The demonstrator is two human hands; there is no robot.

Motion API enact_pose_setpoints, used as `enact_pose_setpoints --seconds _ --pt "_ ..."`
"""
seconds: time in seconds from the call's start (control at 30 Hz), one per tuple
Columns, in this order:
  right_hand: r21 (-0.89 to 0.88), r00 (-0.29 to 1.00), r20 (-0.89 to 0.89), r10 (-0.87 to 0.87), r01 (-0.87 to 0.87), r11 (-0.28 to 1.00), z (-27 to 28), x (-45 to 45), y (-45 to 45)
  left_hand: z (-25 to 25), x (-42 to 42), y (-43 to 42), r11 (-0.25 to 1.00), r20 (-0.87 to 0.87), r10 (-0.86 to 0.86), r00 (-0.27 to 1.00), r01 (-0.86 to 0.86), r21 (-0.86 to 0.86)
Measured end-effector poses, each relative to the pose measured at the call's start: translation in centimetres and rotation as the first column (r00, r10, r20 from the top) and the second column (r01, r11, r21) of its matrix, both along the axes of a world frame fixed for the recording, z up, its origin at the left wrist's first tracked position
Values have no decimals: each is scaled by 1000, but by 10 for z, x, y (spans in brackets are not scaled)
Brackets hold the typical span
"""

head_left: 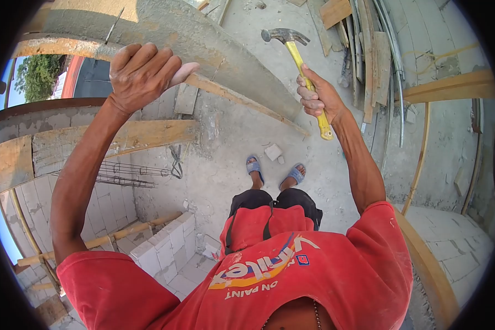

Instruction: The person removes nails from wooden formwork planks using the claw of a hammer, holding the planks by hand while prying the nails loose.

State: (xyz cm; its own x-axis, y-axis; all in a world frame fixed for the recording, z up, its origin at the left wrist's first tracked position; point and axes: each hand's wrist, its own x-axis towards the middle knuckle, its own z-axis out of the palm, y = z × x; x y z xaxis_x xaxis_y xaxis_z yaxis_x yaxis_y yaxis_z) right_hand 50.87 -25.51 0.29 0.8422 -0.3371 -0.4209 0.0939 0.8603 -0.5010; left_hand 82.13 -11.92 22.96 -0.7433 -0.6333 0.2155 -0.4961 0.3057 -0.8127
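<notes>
In my right hand point(319, 99) is a claw hammer point(294, 52), its yellow handle wrapped by my fingers. The dark steel head points up and away from me, above the grey floor. My left hand point(143, 77) is raised with its fingers curled over a long wooden board point(236, 98), and the thumb sticks out to the right. The board runs along the lower edge of a concrete beam point(220, 47). The undersides of my left fingers are hidden. A thin metal rod or nail point(114, 26) stands up at the beam just beyond that hand.
Planks and metal pipes point(368, 60) lean at the upper right. A wire rebar cage point(135, 173) juts in at left, below another timber point(115, 137). White blocks point(170, 242) form a low wall at lower left. Broken block pieces point(273, 152) lie by my feet.
</notes>
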Motion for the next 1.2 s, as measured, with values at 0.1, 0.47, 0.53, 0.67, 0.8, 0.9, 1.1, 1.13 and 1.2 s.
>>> enact_pose_setpoints --seconds 0.1,0.47,0.53,0.67,0.8,0.9,1.1,1.13,1.2 --pt "-107 991 4 137 -136 985 22 14 -5 2 1 -2 1000 18 7 1000 -7 -8" --pt "-141 998 48 36 -29 990 9 10 -53 0 7 3 999 13 26 1000 -27 23" --pt "-245 995 31 96 -86 966 20 18 -72 -1 7 1 1000 11 13 1000 -13 7" --pt "-421 966 -61 252 -253 871 43 42 -100 0 5 0 1000 13 7 1000 -6 -12" --pt "-539 810 -302 503 -580 610 79 40 -105 -2 4 3 999 21 22 1000 -22 -29" --pt "-530 829 -345 441 -559 637 72 33 -118 -5 3 3 1000 3 22 1000 -22 -19" --pt "-436 904 -164 396 -426 793 61 44 -99 0 5 -3 999 5 0 1000 0 -40" --pt "-491 805 -315 502 -591 640 74 40 -84 -1 3 -2 1000 1 15 1000 -15 -26" --pt "-515 790 -378 482 -612 600 68 36 -81 -4 3 0 1000 -25 18 1000 -19 -15"
